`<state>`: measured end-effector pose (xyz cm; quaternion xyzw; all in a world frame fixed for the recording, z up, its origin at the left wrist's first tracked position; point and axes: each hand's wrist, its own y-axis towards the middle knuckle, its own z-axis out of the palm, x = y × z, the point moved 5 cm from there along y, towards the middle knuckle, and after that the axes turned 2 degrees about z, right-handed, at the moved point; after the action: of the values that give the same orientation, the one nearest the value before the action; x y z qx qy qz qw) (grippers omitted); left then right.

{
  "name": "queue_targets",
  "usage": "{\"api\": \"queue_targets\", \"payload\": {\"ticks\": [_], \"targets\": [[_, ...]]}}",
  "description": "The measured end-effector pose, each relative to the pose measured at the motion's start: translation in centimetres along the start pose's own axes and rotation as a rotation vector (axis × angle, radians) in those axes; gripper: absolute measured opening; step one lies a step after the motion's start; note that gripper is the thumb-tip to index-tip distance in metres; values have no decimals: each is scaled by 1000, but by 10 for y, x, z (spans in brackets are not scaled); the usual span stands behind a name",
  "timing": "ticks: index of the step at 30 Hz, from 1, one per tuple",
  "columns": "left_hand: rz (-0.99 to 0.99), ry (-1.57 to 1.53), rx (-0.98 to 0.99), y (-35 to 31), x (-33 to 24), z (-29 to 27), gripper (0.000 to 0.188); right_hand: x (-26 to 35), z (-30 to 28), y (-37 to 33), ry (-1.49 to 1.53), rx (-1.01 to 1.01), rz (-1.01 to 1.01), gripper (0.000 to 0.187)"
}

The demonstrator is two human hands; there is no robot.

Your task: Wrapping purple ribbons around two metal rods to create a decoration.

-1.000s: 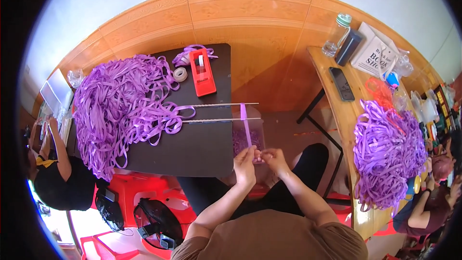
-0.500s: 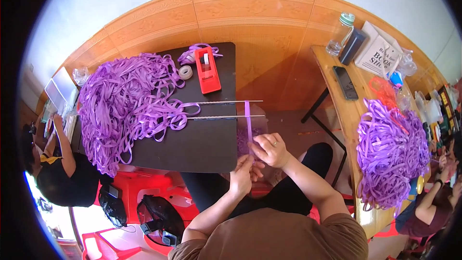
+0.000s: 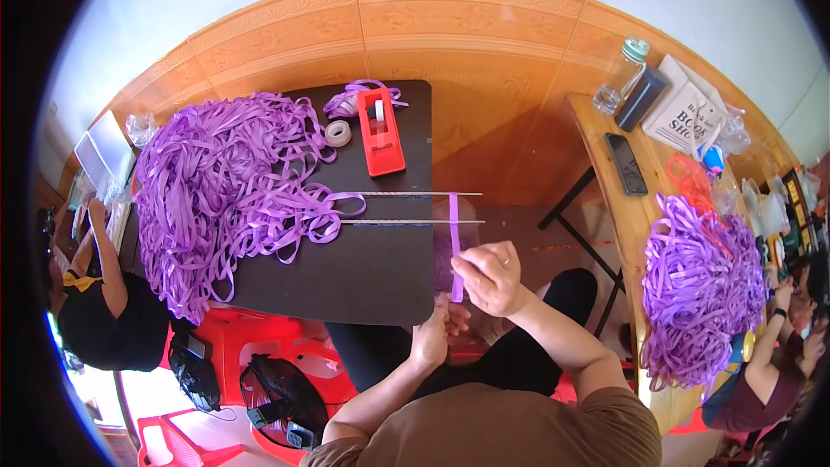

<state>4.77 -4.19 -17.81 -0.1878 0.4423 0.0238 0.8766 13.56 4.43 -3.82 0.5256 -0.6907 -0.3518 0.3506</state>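
Note:
Two thin metal rods [image 3: 415, 222] jut out past the right edge of the dark table, side by side. A flat purple ribbon [image 3: 455, 238] loops over both near their tips and hangs toward me. My right hand [image 3: 490, 277] pinches this ribbon between thumb and fingers below the nearer rod. Just below and to the left, my left hand [image 3: 435, 329] is closed beside the ribbon's lower part; what lies in its fingers is hidden. A large tangled heap of purple ribbon [image 3: 229, 182] covers the left of the table, and some of it reaches the rods.
On the dark table [image 3: 346, 281] are a red tape dispenser [image 3: 385, 151] and a tape roll [image 3: 338, 132]. A wooden table [image 3: 596, 143] at right carries a phone [image 3: 626, 164], bottles, a bag and another ribbon heap [image 3: 700, 294]. Other people sit at both sides.
My right hand has moved slightly down and turned, and more ribbon shows below its fingers. My left hand has dropped a little apart from it. The whole view has shifted slightly.

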Motion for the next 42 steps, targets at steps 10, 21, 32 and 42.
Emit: {"api": "queue_targets", "payload": {"ticks": [10, 21, 32, 42], "targets": [[79, 15, -57, 53, -6, 33, 35, -123, 44, 60, 769, 197, 753, 9], [483, -47, -196, 124, -39, 43, 39, -175, 118, -26, 1238, 345, 1520, 8], [541, -248, -130, 144, -26, 39, 23, -123, 115, -81, 1629, 62, 1719, 18], [434, -400, -93, 120, -36, 50, 23, -86, 61, -53, 1054, -8, 1098, 25]]}}
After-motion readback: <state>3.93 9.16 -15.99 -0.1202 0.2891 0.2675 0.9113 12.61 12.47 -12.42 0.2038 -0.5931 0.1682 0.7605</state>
